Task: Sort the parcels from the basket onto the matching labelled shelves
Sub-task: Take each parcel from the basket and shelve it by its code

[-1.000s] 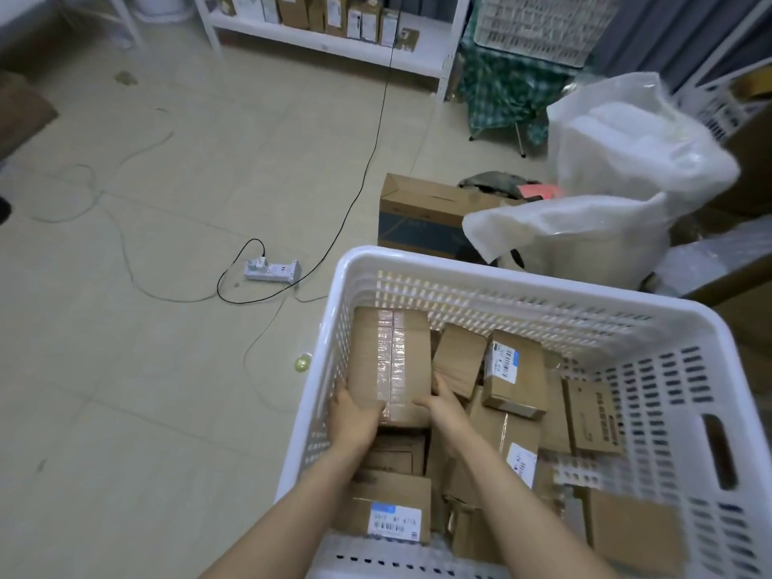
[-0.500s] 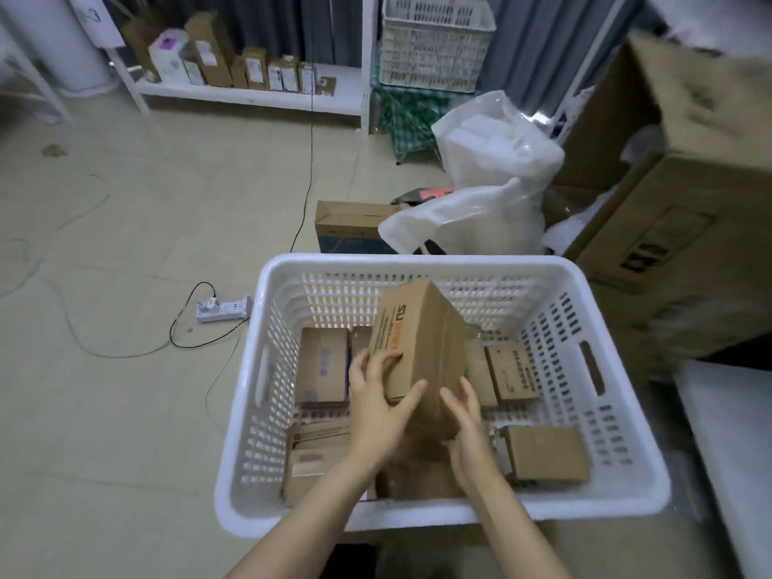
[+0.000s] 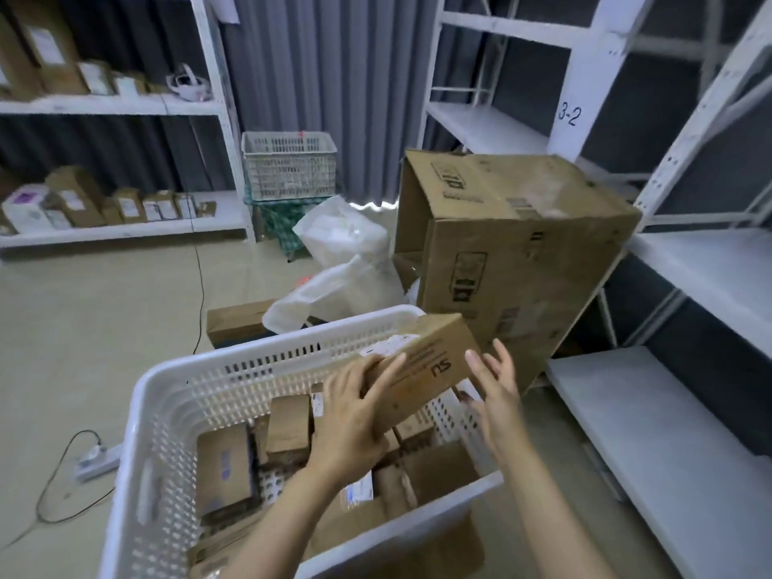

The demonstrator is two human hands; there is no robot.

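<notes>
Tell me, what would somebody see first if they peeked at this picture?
Probably the brown parcel held in the air above the white basket, with the left hand gripping its near end and the right hand open beside it. Next comes the big cardboard box, tipped at a slant just behind on the right, beside the white shelves with a post marked 3-2.

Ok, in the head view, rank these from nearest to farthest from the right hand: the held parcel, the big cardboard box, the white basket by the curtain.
1. Held parcel: just left of the right hand, gripped by the left hand.
2. Big cardboard box: directly beyond, ahead.
3. Far white basket: far back, to the left.
</notes>
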